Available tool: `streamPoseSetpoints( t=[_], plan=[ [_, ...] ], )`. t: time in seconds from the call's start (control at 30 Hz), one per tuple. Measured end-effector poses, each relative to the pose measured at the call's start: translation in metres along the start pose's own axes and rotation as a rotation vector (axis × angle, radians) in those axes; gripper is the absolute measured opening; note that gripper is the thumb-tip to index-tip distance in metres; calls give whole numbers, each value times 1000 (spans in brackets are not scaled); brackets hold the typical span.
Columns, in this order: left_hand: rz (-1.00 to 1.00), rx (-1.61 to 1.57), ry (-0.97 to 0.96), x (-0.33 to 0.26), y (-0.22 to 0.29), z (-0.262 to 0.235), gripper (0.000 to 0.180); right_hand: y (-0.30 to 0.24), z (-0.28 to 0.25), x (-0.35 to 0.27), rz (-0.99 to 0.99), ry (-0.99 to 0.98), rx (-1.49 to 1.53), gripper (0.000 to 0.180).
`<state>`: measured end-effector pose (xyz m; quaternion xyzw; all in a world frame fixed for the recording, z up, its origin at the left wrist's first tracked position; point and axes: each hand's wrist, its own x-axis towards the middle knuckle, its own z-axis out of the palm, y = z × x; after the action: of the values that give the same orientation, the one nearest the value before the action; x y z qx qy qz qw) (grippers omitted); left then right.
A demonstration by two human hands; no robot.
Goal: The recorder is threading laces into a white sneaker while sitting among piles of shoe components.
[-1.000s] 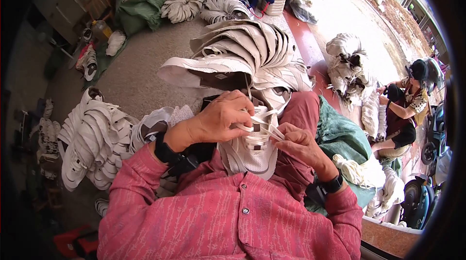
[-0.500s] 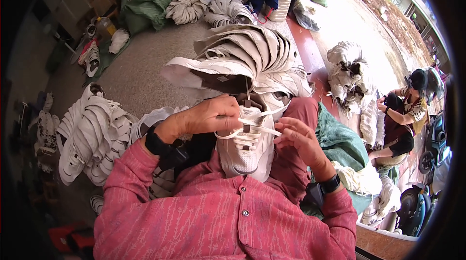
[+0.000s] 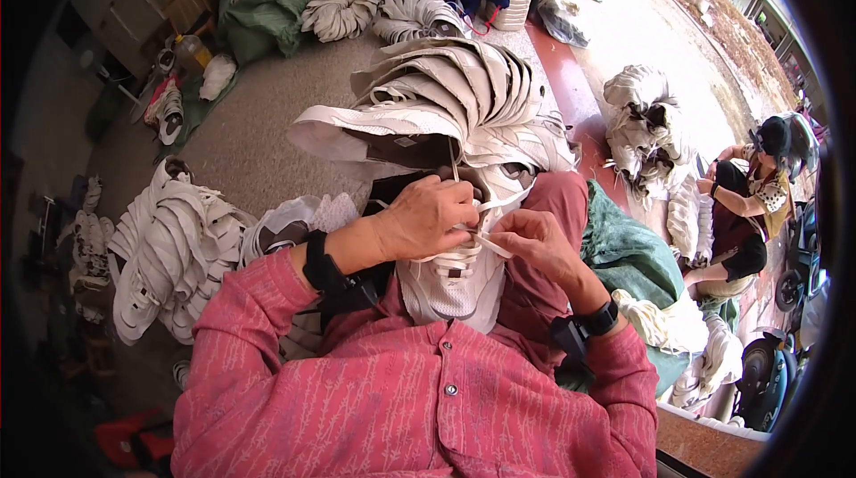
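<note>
A white shoe upper (image 3: pixel 448 295) rests in my lap with its toe toward me. Flat white shoelace (image 3: pixel 493 247) runs in rows across its front. My left hand (image 3: pixel 430 216) is closed over the upper's eyelet area, its fingertips pressed together at the lace; the exact grip is partly hidden. From the other side, my right hand (image 3: pixel 539 244) pinches the lace between thumb and forefinger. The two hands are close together over the upper. Just beyond them, a fanned stack of beige-white shoe uppers (image 3: pixel 477 90) lies across my knees.
More stacked uppers (image 3: pixel 169 246) lie at the left, and another pile (image 3: pixel 644 126) stands at the right. Green sacking (image 3: pixel 629 242) with a bundle of white laces (image 3: pixel 664 322) is beside my right leg. A co-worker (image 3: pixel 744 201) sits at far right near a scooter (image 3: pixel 767 371).
My left hand has moved right across the upper, toward my right hand. My right hand has shifted slightly inward and its fingers have closed on the lace.
</note>
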<state>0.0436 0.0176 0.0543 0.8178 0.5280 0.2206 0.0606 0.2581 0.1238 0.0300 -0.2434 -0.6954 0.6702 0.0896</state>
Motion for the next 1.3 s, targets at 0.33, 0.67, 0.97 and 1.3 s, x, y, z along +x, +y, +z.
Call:
streamPoseSetpoints(
  t=[0.33, 0.67, 0.97, 1.3],
  plan=[
    [-246, -163, -254, 13, -2, -5, 21, 4, 8, 0, -17, -62, -27, 21],
    [-342, -173, -89, -8, -16, -21, 36, 2, -5, 14, 451, 126, 459, 49],
    [-691, -872, -151, -38, -36, -64, 20, 32, -28, 48, 457, -7, 710, 22],
    [-864, -927, 2, -98, -54, -51, 16, 33, -12, 27, 103, 120, 918, 22]
  ],
)
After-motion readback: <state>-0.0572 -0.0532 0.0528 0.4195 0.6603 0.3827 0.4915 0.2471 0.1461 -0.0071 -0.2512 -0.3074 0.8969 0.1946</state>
